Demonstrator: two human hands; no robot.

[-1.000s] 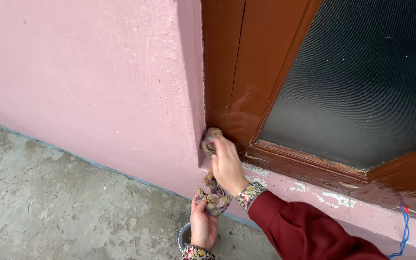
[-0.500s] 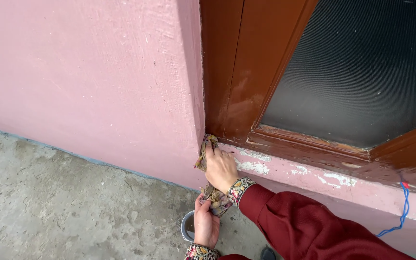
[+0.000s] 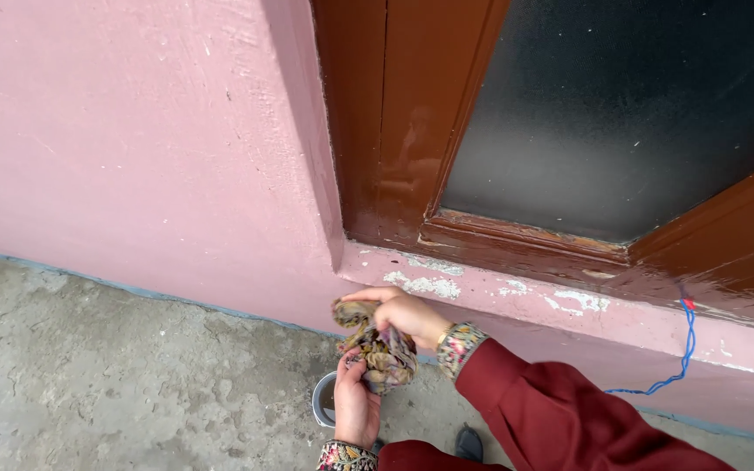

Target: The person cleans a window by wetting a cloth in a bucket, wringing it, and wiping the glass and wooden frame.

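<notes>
My right hand (image 3: pixel 403 312) grips a crumpled patterned rag (image 3: pixel 375 347) just below the pink window sill (image 3: pixel 517 296), at the sill's left corner. My left hand (image 3: pixel 355 406) reaches up from below and holds the rag's hanging lower end. Both arms wear dark red sleeves with patterned cuffs. Under the hands a small round grey container (image 3: pixel 323 399) stands on the concrete ground, partly hidden by my left hand.
A brown glossy window frame (image 3: pixel 394 131) with dark frosted glass (image 3: pixel 621 105) sits above the sill, which has flaking white patches. A blue string (image 3: pixel 681 349) hangs from the sill at right. The pink wall (image 3: pixel 133 148) meets rough concrete ground (image 3: pixel 89 375).
My right hand has come down with the rag from the frame's lower corner to below the sill. My left hand stays on the rag's lower end. The view moved closer.
</notes>
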